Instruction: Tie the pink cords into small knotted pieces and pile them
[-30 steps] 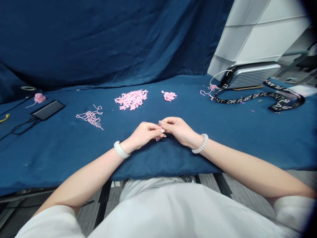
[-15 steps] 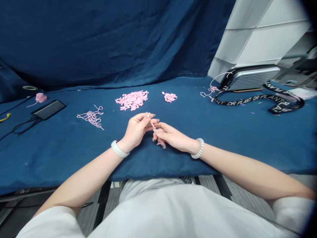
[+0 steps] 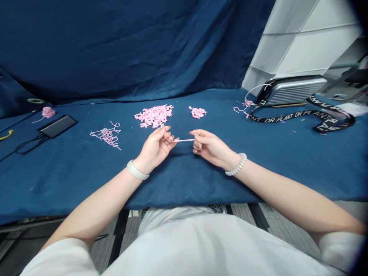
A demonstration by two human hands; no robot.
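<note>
Pink yarn (image 3: 181, 140) stretches straight between both hands, just in front of the heap of yarn pieces (image 3: 153, 116); the left hand (image 3: 154, 148) pinches one end, the right hand (image 3: 212, 147) pinches the other.

Navy cloth backdrop (image 3: 115, 46), white panels (image 3: 304, 46), striped carpet (image 3: 129, 230)

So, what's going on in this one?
A person is holding a strand of pink yarn stretched between their left hand and right hand, above a navy cloth-covered table. Beyond the hands lie a large heap of crinkled pink yarn and a smaller heap.
</note>
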